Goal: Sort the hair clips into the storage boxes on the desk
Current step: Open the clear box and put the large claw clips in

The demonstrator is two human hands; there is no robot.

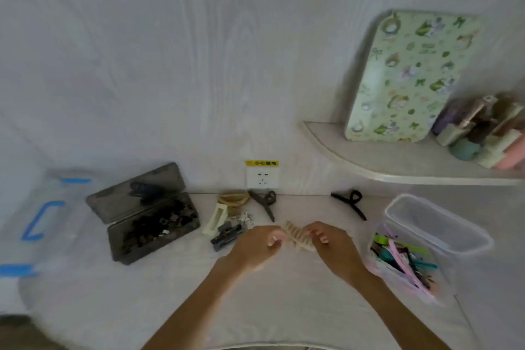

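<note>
Both hands, left hand and right hand, pinch a beige comb clip above the tabletop, between the dark box and clear box. Both boxes hold clips; loose clips beside the dark box remain unsorted.

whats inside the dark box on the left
The open dark box holds a heap of small dark hair clips, some with metal glints. The lower layers and the box floor are covered.

Soft, even, rather dim light gives only faint shadows beside the flowered tray. Everything looks slightly blurred (worst far left of it), and the wide lens bends the edges.
</note>
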